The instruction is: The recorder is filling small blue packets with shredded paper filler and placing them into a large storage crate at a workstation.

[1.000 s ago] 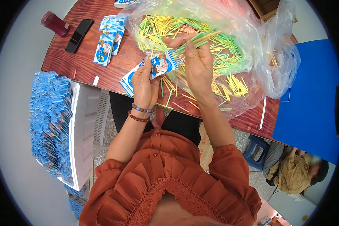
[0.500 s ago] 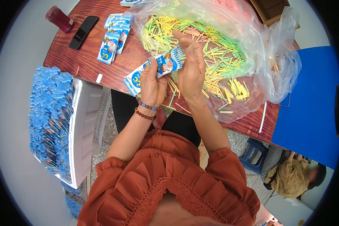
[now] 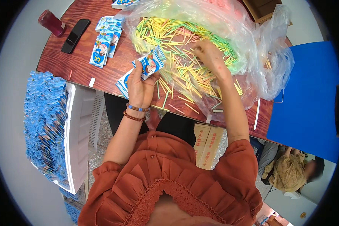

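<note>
My left hand (image 3: 141, 83), with beaded bracelets at the wrist, is closed on small blue-and-white packets (image 3: 153, 64). One sticks up past the thumb and another shows beside the palm. Over a loose heap of thin yellow, green and pink sticks (image 3: 177, 28), my right hand (image 3: 210, 56) reaches with fingers curled and pinched. What lies between its fingertips, if anything, is too small to make out. The sticks spread over a clear plastic bag (image 3: 252, 49) on the table, some loose near the front edge. Left of them is a small stack of similar packets (image 3: 101, 51).
A black phone (image 3: 75, 35) and a red jar (image 3: 52, 23) stand at the table's left. Below, a white foam box (image 3: 76, 132) is piled with blue packets (image 3: 47, 120). A blue board (image 3: 305, 94) covers the right. Another person (image 3: 289, 171) sits at lower right.
My right hand has left the packet in my left hand and moved right onto the sticks, its fingers curling. The left hand still holds the packets, shifted slightly left in view.
</note>
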Action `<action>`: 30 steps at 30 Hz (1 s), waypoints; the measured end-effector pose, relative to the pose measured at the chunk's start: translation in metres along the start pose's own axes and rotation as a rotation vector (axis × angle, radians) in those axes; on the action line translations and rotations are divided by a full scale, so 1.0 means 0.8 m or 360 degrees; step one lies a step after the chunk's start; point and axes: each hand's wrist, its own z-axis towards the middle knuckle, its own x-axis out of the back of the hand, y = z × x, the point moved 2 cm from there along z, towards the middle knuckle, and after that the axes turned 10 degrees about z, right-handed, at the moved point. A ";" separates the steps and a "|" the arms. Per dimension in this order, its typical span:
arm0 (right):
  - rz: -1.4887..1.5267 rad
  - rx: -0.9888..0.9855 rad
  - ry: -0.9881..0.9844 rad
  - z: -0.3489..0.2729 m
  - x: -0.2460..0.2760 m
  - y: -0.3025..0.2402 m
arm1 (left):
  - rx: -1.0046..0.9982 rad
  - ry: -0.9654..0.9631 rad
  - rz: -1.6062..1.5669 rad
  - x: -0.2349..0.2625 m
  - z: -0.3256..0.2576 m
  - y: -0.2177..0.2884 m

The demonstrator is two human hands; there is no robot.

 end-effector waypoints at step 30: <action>0.2231 0.0077 0.0726 -0.037 -0.059 -0.187 | -0.0181 0.0048 -0.0124 0.004 -0.010 0.017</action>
